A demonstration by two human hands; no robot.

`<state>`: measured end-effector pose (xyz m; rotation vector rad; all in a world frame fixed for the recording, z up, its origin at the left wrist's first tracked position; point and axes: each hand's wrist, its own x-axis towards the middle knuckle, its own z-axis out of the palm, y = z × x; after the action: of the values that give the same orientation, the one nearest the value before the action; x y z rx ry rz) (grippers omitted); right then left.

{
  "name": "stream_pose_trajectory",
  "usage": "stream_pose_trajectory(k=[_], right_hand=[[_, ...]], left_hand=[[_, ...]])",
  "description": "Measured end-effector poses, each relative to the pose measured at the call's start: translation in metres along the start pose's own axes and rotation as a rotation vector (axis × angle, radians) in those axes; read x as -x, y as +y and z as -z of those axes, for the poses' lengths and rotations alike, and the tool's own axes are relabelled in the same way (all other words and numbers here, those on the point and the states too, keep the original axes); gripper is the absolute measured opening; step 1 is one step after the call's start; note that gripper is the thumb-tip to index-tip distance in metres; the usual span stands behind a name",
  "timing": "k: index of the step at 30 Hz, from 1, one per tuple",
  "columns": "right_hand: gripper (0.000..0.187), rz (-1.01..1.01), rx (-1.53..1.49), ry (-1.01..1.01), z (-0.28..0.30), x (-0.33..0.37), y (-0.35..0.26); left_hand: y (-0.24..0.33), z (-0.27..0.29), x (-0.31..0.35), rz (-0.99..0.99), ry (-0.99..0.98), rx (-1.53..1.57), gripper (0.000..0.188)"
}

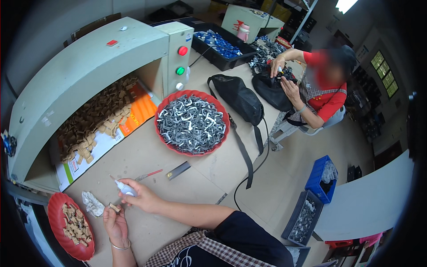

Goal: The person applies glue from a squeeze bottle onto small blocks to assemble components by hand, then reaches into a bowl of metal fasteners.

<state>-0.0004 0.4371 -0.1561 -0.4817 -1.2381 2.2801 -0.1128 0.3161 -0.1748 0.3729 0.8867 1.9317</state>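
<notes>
My left hand [114, 224], a bangle at its wrist, pinches a small tan piece [114, 207] upright between thumb and fingers. Just above and to the right, my right hand [141, 196] grips a small white squeeze bottle [126, 188], its thin nozzle pointing up and left. Nozzle and tan piece are apart. Left of my hands, a red scalloped dish [52, 216] holds many similar tan pieces. A crumpled white tissue [92, 204] lies between the dish and my hands. Beyond my right hand lie a thin red-handled tool [149, 175] and a dark flat bar [178, 171].
A red bowl [159, 127] full of grey and white clips stands farther back. An arched grey machine [89, 49] with tan pieces inside fills the far left. A black bag [238, 98] with a strap lies on the right. A co-worker [327, 95] sits across.
</notes>
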Motion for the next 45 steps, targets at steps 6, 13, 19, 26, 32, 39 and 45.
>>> stream_pose_trajectory(k=[6,13,19,26,32,39,45], right_hand=[[0.018,0.243,0.220,0.016,0.006,0.002,-0.018],[0.017,0.060,0.079,-0.087,0.032,0.028,-0.088],[0.023,0.240,0.696,0.152,0.083,0.041,-0.125],[0.023,0.349,1.025,0.180,0.142,0.054,-0.159],[0.021,0.336,1.228,0.174,0.181,0.039,-0.184],[0.026,0.443,1.402,0.049,0.209,0.011,-0.184],[0.023,0.629,1.452,-0.036,0.241,0.035,-0.181]], left_hand=[[-0.003,0.005,0.002,-0.018,0.029,-0.039,0.010],[-0.007,0.005,0.002,-0.039,0.027,-0.043,0.013],[-0.008,0.009,0.000,-0.043,0.040,-0.089,0.014],[-0.007,0.004,0.000,-0.043,0.079,-0.130,0.014],[-0.005,-0.001,-0.003,-0.037,0.134,-0.161,0.013],[-0.006,-0.037,-0.005,-0.031,0.273,-0.207,0.013],[-0.006,-0.021,-0.005,0.025,0.189,-0.266,0.012]])
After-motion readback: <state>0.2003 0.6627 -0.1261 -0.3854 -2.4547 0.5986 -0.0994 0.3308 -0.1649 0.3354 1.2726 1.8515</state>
